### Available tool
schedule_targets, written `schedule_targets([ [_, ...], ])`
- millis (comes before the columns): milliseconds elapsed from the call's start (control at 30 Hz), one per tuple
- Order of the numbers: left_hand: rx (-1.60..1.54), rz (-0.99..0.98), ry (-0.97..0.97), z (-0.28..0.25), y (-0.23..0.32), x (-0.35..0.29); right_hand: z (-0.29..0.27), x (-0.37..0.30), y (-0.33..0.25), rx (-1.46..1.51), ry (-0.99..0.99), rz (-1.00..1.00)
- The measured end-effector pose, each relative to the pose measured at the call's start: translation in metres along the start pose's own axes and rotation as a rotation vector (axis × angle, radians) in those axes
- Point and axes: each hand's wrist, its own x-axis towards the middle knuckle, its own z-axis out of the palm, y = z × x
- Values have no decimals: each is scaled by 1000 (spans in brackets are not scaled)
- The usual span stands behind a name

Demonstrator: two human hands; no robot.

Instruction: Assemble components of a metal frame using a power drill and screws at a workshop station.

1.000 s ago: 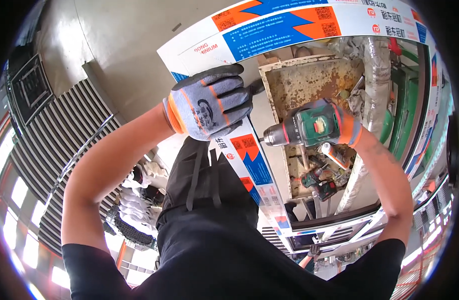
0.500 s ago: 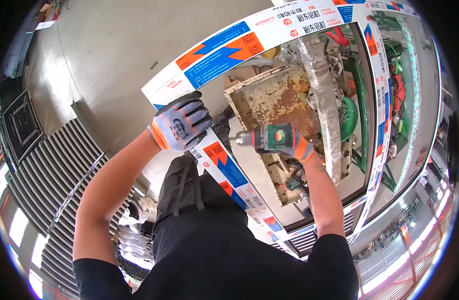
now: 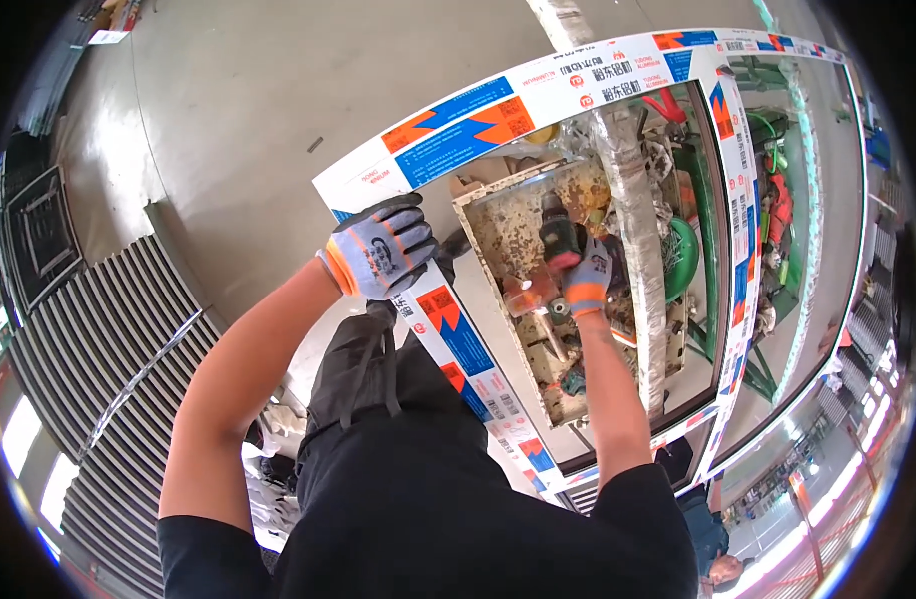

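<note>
knit cloth glove on left hand [image 3: 383, 258], glossy film-wrapped frame [image 3: 458, 344], stained rough tray [image 3: 523, 225]

I see a stained tray [image 3: 513, 225] carrying a drill [image 3: 558, 235], orange parts [image 3: 531, 293] and loose tools [image 3: 558, 371]. The tray sits behind the frame [image 3: 478, 110], above grey floor [image 3: 238, 100].

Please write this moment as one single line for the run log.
left hand: gloved, gripping window frame | right hand: gloved, holding power drill over tool tray | glass pane: inside frame
</note>
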Motion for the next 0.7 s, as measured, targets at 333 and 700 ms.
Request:
schedule_targets([
  [333,-68,80,13,7,-5,0,23,7,10,-631,145,12],
  [700,-145,94,201,26,-11,-19,48,-88,-238,-105,225,121],
])
